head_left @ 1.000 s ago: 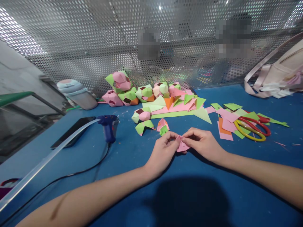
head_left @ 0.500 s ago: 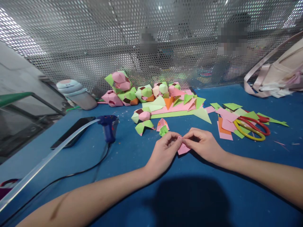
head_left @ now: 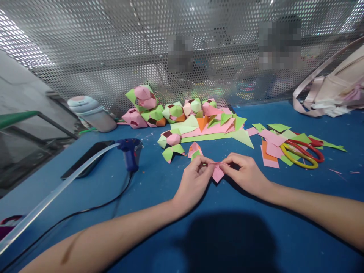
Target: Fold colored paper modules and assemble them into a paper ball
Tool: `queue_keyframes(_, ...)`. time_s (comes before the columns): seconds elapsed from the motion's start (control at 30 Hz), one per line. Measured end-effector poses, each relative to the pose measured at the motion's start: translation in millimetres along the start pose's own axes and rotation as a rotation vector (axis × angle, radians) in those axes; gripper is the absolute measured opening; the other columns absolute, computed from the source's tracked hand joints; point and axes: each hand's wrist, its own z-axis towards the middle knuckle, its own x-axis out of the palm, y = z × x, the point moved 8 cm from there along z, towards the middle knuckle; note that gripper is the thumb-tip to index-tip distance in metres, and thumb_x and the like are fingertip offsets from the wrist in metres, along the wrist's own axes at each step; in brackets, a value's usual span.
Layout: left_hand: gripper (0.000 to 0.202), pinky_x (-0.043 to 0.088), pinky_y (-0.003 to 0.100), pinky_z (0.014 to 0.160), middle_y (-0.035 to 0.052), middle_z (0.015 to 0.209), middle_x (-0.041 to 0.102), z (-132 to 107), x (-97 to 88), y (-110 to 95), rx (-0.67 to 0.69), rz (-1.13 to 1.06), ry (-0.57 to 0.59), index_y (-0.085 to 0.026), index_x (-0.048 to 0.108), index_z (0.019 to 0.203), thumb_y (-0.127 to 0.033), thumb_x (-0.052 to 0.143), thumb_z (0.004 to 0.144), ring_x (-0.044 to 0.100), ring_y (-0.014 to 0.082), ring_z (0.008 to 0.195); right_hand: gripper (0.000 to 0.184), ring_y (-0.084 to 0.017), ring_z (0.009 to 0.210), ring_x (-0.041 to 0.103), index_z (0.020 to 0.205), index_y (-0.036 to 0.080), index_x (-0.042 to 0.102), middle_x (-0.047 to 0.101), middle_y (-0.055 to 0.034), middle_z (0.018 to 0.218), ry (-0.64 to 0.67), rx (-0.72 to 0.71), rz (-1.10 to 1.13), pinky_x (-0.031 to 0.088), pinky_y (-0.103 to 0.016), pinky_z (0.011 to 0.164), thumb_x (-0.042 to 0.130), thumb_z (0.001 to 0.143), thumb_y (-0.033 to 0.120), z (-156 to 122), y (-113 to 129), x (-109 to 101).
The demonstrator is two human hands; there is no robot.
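A small folded piece of pink paper hangs between my two hands, one point facing down toward me. My left hand pinches its left corner between thumb and fingers. On the other side my right hand grips the right corner the same way. Just beyond my left hand lie a pink and orange folded piece and a green one, partly covered by my fingers. A folded green piece rests farther left, beside a pink and green paper ball.
Several folded paper balls line the mesh wall behind. Cut paper and scissors lie to the right, near a pale bag. On the left are a blue glue gun with a cord, a dark phone and a cup.
The pink paper has turned and spread between my fingers, its lower point now centred. My left hand has shifted slightly left, so my hands are a little farther apart.
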Motion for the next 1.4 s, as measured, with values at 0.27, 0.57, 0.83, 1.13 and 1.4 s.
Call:
queue_keyframes(0.27,0.009,0.043,0.022,0.063,0.0000,0.073,0.062,3.6,4.4,2.2,0.003,0.121,0.045,-0.016,0.062,0.078,-0.024,0.059,0.081,0.055,0.0117,0.068,0.011,-0.012,0.069,0.056,0.081,0.017,0.066,0.061,-0.0008,0.074,0.030,-0.127,-0.017,0.044,-0.026,0.065,0.058,0.088,0.018,-3.5,8.8,4.4)
queue_keyframes(0.57,0.005,0.039,0.020,0.057,-0.0033,0.067,0.056,3.9,7.2,6.9,0.005,0.115,0.067,-0.017,0.058,0.075,-0.020,0.056,0.079,0.050,0.0092,0.060,0.011,-0.012,0.071,0.055,0.082,0.017,0.063,0.059,-0.0016,0.076,-0.004,-0.197,-0.054,0.044,-0.026,0.065,0.055,0.089,0.015,-6.5,13.1,4.9)
queue_keyframes(0.83,0.012,0.041,0.022,0.057,-0.0030,0.064,0.055,3.6,5.9,11.2,-0.064,-0.005,0.036,-0.017,0.054,0.073,-0.026,0.059,0.079,0.050,0.0102,0.059,0.011,-0.013,0.070,0.053,0.082,0.017,0.060,0.056,-0.0010,0.074,0.018,-0.182,-0.049,0.043,-0.027,0.066,0.053,0.090,0.017,-5.6,17.1,4.9)
queue_keyframes(1.13,0.008,0.040,0.022,0.059,-0.0031,0.066,0.054,1.0,15.4,7.8,-0.024,0.063,0.143,-0.017,0.052,0.071,-0.021,0.055,0.078,0.050,0.0105,0.062,0.011,-0.013,0.075,0.055,0.086,0.019,0.062,0.059,-0.0020,0.079,0.039,-0.208,0.007,0.045,-0.028,0.068,0.052,0.091,0.017,-5.4,19.1,4.7)
queue_keyframes(1.4,0.005,0.038,0.021,0.058,-0.0039,0.065,0.054,-2.6,17.5,3.5,0.020,0.136,0.152,-0.018,0.051,0.070,-0.013,0.051,0.071,0.048,0.0100,0.061,0.014,-0.013,0.072,0.054,0.082,0.018,0.059,0.057,-0.0019,0.076,0.073,-0.276,-0.003,0.044,-0.028,0.068,0.050,0.093,0.018,-9.2,24.2,7.1)
